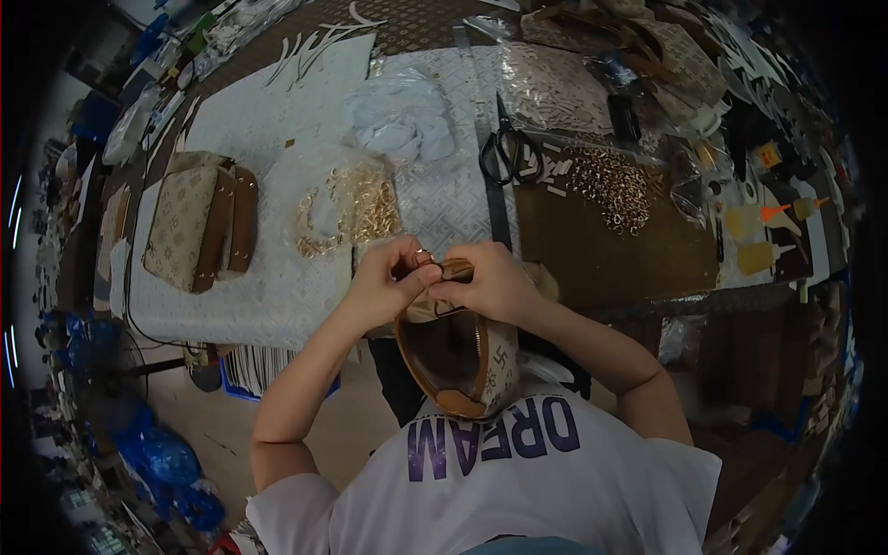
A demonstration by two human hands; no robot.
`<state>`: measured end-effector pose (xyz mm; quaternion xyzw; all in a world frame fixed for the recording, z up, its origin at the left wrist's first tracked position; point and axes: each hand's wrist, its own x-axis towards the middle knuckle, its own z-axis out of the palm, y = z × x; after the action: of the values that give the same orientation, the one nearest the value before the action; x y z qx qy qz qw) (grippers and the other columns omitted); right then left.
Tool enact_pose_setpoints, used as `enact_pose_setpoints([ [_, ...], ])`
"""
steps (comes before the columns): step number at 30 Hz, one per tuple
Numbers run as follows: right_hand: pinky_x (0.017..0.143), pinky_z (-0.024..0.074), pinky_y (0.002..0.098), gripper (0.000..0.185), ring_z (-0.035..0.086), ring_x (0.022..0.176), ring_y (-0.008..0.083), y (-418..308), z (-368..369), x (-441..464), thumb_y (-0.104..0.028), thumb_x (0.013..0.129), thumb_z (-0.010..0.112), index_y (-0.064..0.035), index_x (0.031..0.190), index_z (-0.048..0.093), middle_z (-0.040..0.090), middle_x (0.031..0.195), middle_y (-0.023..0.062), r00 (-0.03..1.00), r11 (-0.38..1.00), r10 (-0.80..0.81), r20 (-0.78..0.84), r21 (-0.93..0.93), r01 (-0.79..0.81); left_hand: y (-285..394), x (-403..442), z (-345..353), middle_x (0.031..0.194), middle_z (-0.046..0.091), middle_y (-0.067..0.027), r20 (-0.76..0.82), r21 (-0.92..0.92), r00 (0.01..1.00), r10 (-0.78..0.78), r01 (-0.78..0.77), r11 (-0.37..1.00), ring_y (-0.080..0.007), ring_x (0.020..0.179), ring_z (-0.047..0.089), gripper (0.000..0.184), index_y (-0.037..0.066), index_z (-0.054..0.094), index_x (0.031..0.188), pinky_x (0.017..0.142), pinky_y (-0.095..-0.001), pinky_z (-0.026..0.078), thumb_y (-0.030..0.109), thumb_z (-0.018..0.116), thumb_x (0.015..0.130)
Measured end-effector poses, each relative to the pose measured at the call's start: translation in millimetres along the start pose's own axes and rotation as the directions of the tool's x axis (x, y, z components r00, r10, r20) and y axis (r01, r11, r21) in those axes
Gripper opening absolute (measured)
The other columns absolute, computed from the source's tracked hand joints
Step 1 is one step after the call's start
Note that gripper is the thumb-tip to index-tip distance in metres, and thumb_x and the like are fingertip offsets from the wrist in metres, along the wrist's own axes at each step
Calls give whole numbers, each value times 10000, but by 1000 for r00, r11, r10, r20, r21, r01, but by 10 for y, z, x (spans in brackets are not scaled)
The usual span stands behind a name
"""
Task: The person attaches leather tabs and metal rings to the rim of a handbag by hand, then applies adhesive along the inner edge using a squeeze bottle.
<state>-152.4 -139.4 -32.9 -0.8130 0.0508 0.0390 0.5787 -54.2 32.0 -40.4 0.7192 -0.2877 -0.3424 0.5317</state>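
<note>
A beige patterned handbag [500, 363] with brown trim and a zipper hangs at the table's front edge against my shirt, its mouth gaping open. My left hand [389, 280] is closed in a pinch at the bag's top end, where a small gold metal ring [423, 254] shows between the fingers. Just beside it, my right hand [493, 281] grips the brown strap end [456, 269] of the bag. Both hands' fingertips nearly meet there. How the ring and the strap end are joined is hidden by the fingers.
A second patterned bag [185, 222] stands on the left. Ahead lie a plastic bag of gold hardware [370, 208], a crumpled pale blue bundle [402, 116], black scissors [507, 153] and a heap of metal clasps [615, 190]. Glue bottles [754, 257] stand at right.
</note>
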Motion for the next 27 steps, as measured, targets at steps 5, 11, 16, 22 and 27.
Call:
enact_pose_setpoints([
  [5, 647, 491, 343, 323, 651, 709, 307, 170, 3, 47, -269, 693, 747, 5, 845, 668, 649, 754, 196, 987, 987, -141, -80, 62, 146, 550, -137, 327, 1002, 572, -151, -107, 708, 832, 545, -321, 629, -329, 923, 571, 171, 49, 585, 940, 791, -383, 451, 1, 627, 781],
  [11, 895, 421, 286, 336, 535, 1041, 132, 269, -228, 106, -203, 978, 482, -50, 1275, 520, 575, 1134, 57, 991, 679, -125, 36, 732, 59, 1064, -198, 498, 1082, 595, -103, 648, 467, 635, 420, -767, 439, -278, 1017, 580, 397, 89, 619, 992, 900, -430, 425, 44, 625, 597],
  [16, 973, 367, 287, 332, 486, 1125, 132, -87, -719, -231, -176, 1010, 408, -50, 1306, 487, 540, 1190, 47, 855, 665, -270, -442, 556, 497, 1162, -109, 172, 966, 655, -120, 404, 566, 741, 536, -663, 490, -289, 895, 646, 460, 53, 631, 1050, 757, -341, 495, -24, 629, 596],
  [22, 1042, 332, 310, 466, 415, 1249, 225, -308, -647, -404, -55, 882, 571, -29, 1333, 455, 409, 1349, 111, 788, 786, -582, -201, 111, 608, 941, -57, 188, 1049, 647, -90, -141, 381, 901, 409, -332, 863, -144, 937, 607, 330, -28, 585, 1161, 793, -254, 473, -31, 574, 831],
  [27, 980, 409, 325, 448, 494, 1199, 247, 190, -495, 3, 95, 845, 497, -25, 1276, 526, 501, 1265, 114, 899, 894, -430, -81, 100, 437, 435, 87, 263, 979, 654, -77, -272, 367, 929, 250, -140, 920, -134, 876, 612, 341, 9, 566, 1180, 770, -254, 471, -37, 546, 842],
])
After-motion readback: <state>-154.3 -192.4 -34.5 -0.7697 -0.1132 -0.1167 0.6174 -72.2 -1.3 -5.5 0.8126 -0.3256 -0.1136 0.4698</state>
